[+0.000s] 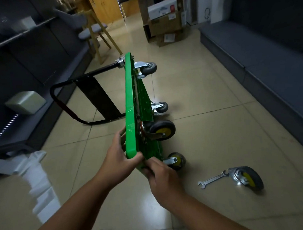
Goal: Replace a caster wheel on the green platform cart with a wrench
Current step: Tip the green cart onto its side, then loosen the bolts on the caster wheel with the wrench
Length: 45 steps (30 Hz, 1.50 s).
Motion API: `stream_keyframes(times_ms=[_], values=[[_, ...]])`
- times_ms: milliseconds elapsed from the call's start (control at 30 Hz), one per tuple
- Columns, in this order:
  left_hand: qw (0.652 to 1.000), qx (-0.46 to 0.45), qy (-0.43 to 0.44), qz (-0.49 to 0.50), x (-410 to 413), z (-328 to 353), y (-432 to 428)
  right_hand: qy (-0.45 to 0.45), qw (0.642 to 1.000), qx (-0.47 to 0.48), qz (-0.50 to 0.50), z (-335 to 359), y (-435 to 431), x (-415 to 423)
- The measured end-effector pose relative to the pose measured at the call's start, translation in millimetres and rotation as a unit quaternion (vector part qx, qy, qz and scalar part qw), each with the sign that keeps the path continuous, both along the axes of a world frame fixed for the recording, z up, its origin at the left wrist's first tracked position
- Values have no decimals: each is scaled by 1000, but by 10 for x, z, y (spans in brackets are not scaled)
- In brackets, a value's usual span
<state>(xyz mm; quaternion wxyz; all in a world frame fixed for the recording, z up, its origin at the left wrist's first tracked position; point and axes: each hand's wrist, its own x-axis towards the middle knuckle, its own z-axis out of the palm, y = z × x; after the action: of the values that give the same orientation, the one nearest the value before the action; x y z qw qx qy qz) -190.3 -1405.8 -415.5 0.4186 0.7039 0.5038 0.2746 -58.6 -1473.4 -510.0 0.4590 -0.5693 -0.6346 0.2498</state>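
Cart (130,100) on its side, corner gripped by left hand (119,158) and right hand (159,177), seemed fully wheeled; loose caster (246,176) and wrench (212,179) lay aside; righting likely remained.

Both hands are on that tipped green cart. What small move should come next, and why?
Probably hold the green cart with the left hand alone and free the right hand for the wrench. The cart is tipped up with its casters exposed, and the wrench lies beside a loose caster.

Green platform cart (129,100) on its side edge; loose yellow-hubbed caster wheel (248,176) just beside silver wrench (213,178).
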Motion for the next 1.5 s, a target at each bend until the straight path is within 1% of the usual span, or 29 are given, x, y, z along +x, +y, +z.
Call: stream_keyframes(times_ms=[67,233,367,433,467,533,567,633,700,767,833,900,967,1067,1233,1267,1333,1433,1467,1500], values=[[1000,8,2,2,-23,-9,-40,7,1000,-2,1,1,-47,-22],[1000,21,1,-21,-119,-30,-68,-8,1000,9,-4,-48,-114,-101],[999,47,6,-23,-95,-68,-43,37,999,5,-30,-82,-145,-161],[998,63,13,-16,-65,-102,-61,43,998,25,-26,-96,-183,-123],[998,65,17,-11,-53,-121,-74,65,997,39,-35,-118,-202,-78],[997,71,25,-4,-45,-131,-96,106,988,45,-107,-225,-197,99],[996,81,33,-4,-43,-136,-96,104,982,24,-156,-341,-155,241],[993,105,47,-6,-28,-163,-91,54,967,-76,-237,-723,-67,603],[993,114,41,-7,24,-185,-101,-47,945,-192,-260,-1178,-30,971],[993,112,27,-10,80,-197,-112,-131,921,-280,-237,-1557,-40,1241],[994,110,17,-18,135,-190,-131,-204,893,-354,-188,-1834,-42,1409],[994,109,15,-24,173,-201,-144,-263,870,-394,-137,-2056,-29,1507],[993,111,17,-23,197,-232,-152,-297,862,-397,-107,-2245,-26,1547],[993,112,6,-24,209,-242,-155,-305,852,-416,-84,-2485,-23,1542],[994,104,-16,-26,216,-217,-154,-357,820,-444,-46,-2705,-102,1577],[994,104,-20,-23,216,-223,-153,-372,823,-427,-47,-2746,-139,1612],[994,105,-20,-21,211,-227,-153,-375,844,-379,-55,-2805,-215,1664],[994,109,-10,-27,211,-210,-153,-385,865,-311,-84,-2849,-350,1713],[993,110,-7,-30,211,-209,-156,-376,870,-307,-90,-2875,-399,1729],[993,112,-4,-34,208,-210,-154,-363,870,-323,-89,-2866,-434,1737]])
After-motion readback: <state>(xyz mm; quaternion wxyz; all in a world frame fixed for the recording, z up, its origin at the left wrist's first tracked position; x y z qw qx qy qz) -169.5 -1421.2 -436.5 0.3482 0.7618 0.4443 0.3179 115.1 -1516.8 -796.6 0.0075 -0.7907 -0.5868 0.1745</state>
